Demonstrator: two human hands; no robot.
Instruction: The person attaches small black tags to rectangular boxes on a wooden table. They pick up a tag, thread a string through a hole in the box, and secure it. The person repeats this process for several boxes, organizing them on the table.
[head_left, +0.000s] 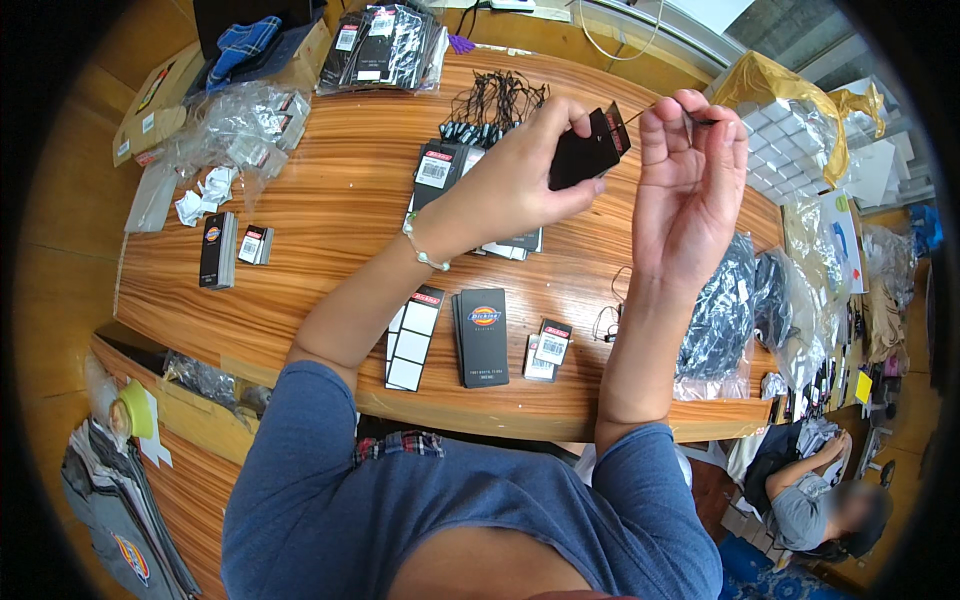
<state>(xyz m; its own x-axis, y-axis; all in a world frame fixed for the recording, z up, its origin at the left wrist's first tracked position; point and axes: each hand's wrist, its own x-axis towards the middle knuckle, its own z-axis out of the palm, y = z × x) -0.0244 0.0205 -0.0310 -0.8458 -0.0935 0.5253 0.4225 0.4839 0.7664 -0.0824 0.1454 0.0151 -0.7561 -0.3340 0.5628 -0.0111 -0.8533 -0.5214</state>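
Note:
My left hand (525,170) is raised over the wooden table (330,220) and pinches a black card tag (590,150) by its edge. My right hand (690,170) is beside it, fingers curled, pinching a thin black string (705,120) at the tag's upper corner. On the table below lie a stack of black tags (480,335), a strip of white labels (412,340) and small barcode tags (545,348). A bundle of black string loops (495,100) lies farther back.
A black tag stack (215,250) and crumpled paper (205,195) lie at the left, near clear plastic bags (240,125) and cardboard boxes (160,95). Bagged dark garments (725,320) sit at the right. Another person (815,500) sits low at the lower right.

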